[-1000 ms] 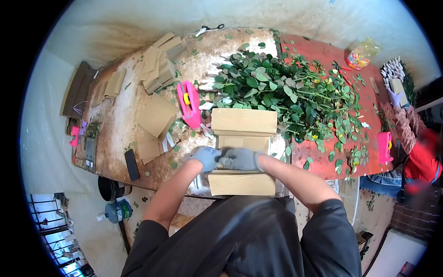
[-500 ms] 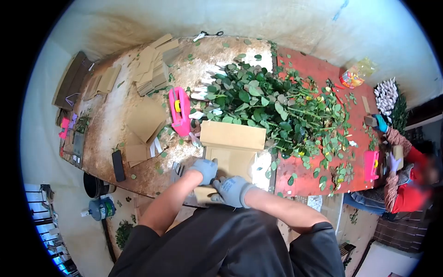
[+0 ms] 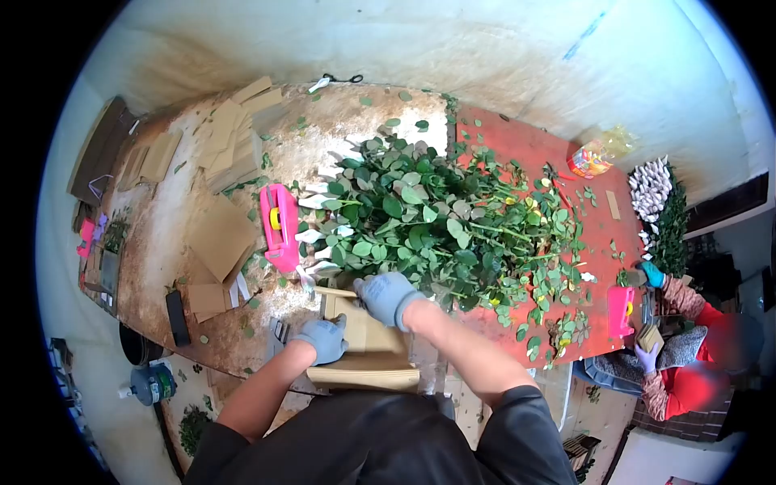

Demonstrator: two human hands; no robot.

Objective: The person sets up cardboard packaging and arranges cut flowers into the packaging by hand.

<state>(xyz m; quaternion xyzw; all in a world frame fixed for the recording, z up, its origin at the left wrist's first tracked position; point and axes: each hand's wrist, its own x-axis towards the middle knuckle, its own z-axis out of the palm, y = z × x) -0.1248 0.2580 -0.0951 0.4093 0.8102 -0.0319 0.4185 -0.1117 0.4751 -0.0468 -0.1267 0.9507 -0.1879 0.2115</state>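
Observation:
A folded cardboard sheet (image 3: 380, 339) lies at the table's front edge before me, with a raised near flap (image 3: 364, 378) towards my body. My left hand (image 3: 323, 339), in a grey glove, is closed at the sheet's left edge, thumb uppermost. At the far edge, my right hand (image 3: 388, 299), gloved alike, has its fingers curled over the far flap; the fingertips are partly hidden. Just beyond is a large heap of leafy rose stems (image 3: 436, 218), their heads in white sleeves (image 3: 319, 200) to the left. A pink tape dispenser (image 3: 280, 230) stands left of them.
Cardboard pieces (image 3: 230, 145) are stacked at the back left, with more sheets (image 3: 217, 238) nearer. A black phone-like slab (image 3: 177, 318) lies at the front left. To the right, a co-worker (image 3: 695, 347) handles a small block beside another pink dispenser (image 3: 621, 312).
My right hand has moved from the near edge to the far flap, which has folded inward. The near flap now stands by my body. My left hand has shifted nearer me; the view has turned.

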